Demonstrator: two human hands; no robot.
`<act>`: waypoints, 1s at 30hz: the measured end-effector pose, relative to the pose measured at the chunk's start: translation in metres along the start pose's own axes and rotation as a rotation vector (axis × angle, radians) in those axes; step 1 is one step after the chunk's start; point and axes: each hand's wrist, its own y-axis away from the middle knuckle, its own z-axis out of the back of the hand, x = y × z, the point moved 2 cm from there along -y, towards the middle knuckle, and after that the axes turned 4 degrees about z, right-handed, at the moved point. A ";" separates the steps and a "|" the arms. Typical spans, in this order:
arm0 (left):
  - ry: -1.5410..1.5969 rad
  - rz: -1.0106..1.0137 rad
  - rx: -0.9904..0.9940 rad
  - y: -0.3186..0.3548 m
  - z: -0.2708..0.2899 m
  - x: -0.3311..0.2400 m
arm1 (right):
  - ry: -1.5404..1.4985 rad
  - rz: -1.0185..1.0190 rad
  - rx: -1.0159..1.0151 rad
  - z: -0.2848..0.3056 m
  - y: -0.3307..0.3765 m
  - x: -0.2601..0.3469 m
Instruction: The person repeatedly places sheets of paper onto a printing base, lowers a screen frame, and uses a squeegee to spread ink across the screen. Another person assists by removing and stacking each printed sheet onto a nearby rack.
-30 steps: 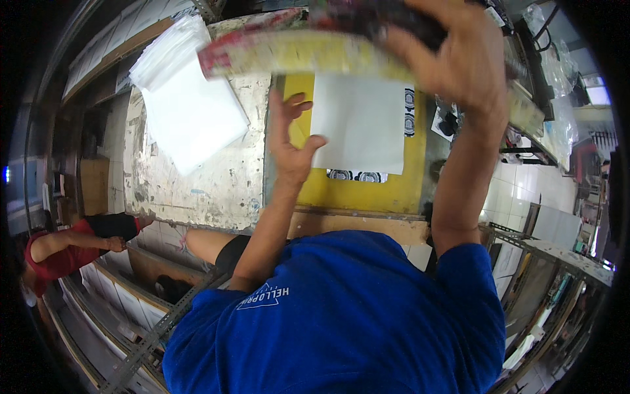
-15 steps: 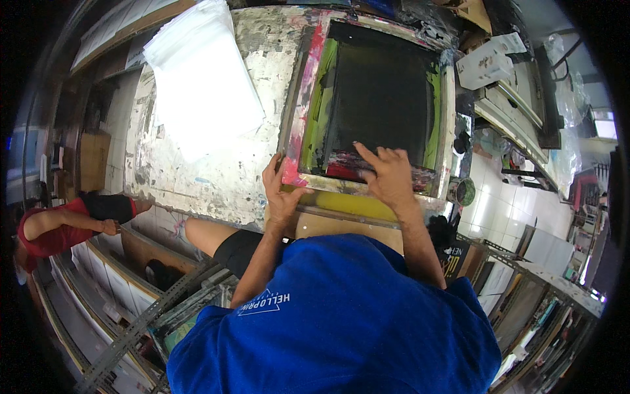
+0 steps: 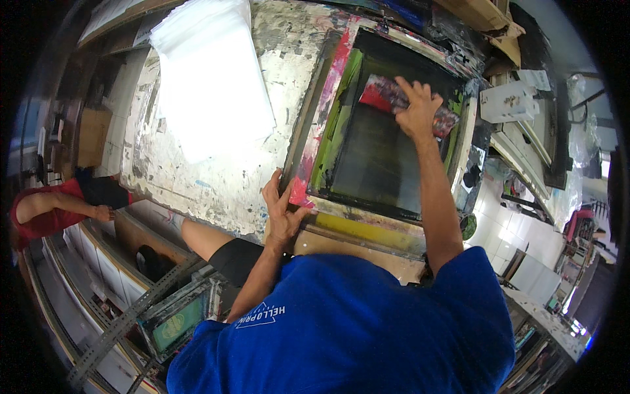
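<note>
A screen-printing frame point(image 3: 326, 108) with pink-smeared wooden edges lies in front of me, its mesh coated with black ink and green along the sides. My right hand point(image 3: 419, 113) grips an ink-stained squeegee point(image 3: 376, 96), red at its left end, on the far part of the mesh. Some of the squeegee is covered by the hand. At the frame's near left corner, my left hand point(image 3: 283, 213) holds on, thumb along the front edge and fingers by the left side. A yellow strip point(image 3: 364, 230) shows below the front edge.
White sheets point(image 3: 213, 85) are stacked on the paint-spotted table point(image 3: 216, 190) left of the frame. A stained white container point(image 3: 508, 103) stands at the right. Another person in red point(image 3: 49, 207) is at the far left. Metal racking point(image 3: 125, 328) runs at lower left.
My right hand and the squeegee have travelled from the near end of the mesh to its far part. The mesh behind them looks lighter. My left hand stays at the corner.
</note>
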 end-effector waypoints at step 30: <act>0.325 -0.003 -0.140 0.002 0.008 -0.026 | -0.071 0.047 0.076 0.105 0.072 0.089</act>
